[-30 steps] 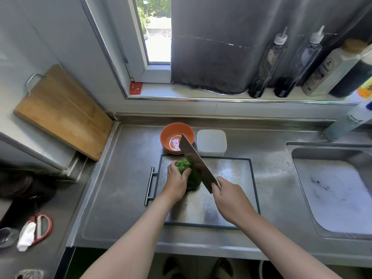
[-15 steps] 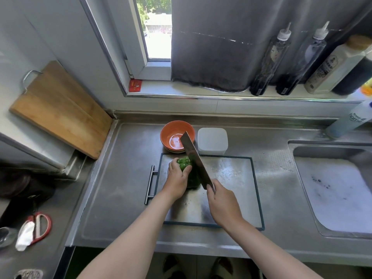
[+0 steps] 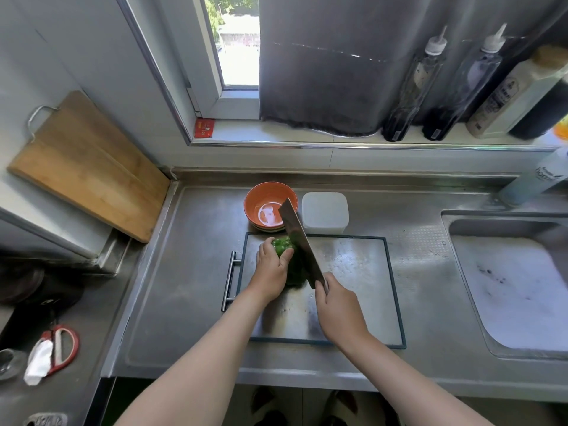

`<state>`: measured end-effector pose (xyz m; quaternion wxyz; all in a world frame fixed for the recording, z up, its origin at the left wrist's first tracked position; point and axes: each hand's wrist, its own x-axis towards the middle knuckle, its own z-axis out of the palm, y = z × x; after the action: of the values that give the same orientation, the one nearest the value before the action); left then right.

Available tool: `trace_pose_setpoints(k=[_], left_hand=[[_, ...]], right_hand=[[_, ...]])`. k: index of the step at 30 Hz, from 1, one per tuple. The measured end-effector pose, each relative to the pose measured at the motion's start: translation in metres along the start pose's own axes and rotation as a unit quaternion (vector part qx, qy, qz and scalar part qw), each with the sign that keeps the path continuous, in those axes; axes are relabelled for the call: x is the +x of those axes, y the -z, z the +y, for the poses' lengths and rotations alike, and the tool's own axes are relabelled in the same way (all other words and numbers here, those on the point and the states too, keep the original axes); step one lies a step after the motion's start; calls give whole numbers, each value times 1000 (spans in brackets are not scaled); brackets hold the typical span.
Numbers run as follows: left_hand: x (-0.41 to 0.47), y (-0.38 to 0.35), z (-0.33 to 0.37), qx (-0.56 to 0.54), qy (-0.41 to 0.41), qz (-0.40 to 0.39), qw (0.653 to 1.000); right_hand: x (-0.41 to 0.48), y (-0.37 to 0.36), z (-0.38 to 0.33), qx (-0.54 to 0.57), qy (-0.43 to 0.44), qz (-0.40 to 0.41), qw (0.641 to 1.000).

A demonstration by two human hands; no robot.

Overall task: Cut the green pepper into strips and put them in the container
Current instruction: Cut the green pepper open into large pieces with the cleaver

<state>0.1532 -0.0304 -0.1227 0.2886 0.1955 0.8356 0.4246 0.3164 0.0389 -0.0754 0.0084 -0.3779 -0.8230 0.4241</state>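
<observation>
— Hands first: what does each one hold?
— Left hand [image 3: 272, 269] curls over the green pepper [image 3: 283, 245], pinning it to the steel cutting board [image 3: 353, 272]. Right hand [image 3: 339, 312] grips the handle of the cleaver [image 3: 296, 235]; its blade rests against the pepper's right side.
— Where is the pepper?
— Near the board's back left corner, mid-worktop [image 3: 184, 287]. Just behind the board's back edge stand an orange bowl [image 3: 255, 198] and, to its right, a white container [image 3: 325, 210].
</observation>
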Motion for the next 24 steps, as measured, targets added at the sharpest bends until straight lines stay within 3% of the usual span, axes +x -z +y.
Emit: trace_pose_setpoints(k=[24], left_hand=[[15,8,-5,-28,24,11,999]], right_hand=[[-20,-12,36,14,-2,-24,1000]])
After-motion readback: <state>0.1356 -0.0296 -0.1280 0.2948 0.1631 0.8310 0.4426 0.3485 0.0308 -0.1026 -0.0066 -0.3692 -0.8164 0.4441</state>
